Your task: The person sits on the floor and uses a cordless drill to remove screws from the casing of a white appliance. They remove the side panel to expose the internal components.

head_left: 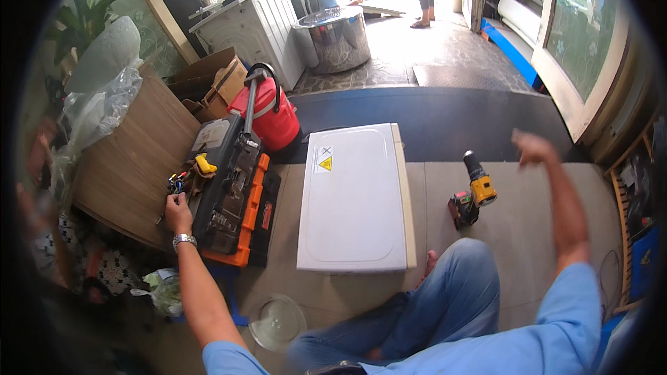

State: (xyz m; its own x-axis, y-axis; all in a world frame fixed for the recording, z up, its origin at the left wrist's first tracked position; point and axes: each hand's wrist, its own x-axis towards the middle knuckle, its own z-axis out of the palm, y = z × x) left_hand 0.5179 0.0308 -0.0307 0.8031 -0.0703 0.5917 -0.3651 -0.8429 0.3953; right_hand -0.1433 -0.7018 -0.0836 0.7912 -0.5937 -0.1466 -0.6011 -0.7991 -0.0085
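Observation:
My left hand (179,214) is closed around a bunch of slim tools with coloured ends (178,183), beside the black and orange toolbox (233,194). A yellow-handled tool (205,164) lies on the box near my fingers. In front of me on the floor sits a white box-shaped appliance (354,201), likely a microwave oven, with a yellow warning sticker. My right hand (535,149) is raised at the right, slightly blurred, with its fingers apart and nothing visible in them. Nearest to it, a yellow and black cordless drill (479,187) stands on its battery.
A round glass plate (278,322) lies by my leg. Beyond the toolbox stand a red drum-shaped container (274,118) and an open cardboard box (208,87). Wooden panels (132,167) lean at left. Farther off are a white washing machine (250,31), a metal drum (340,42) and two people.

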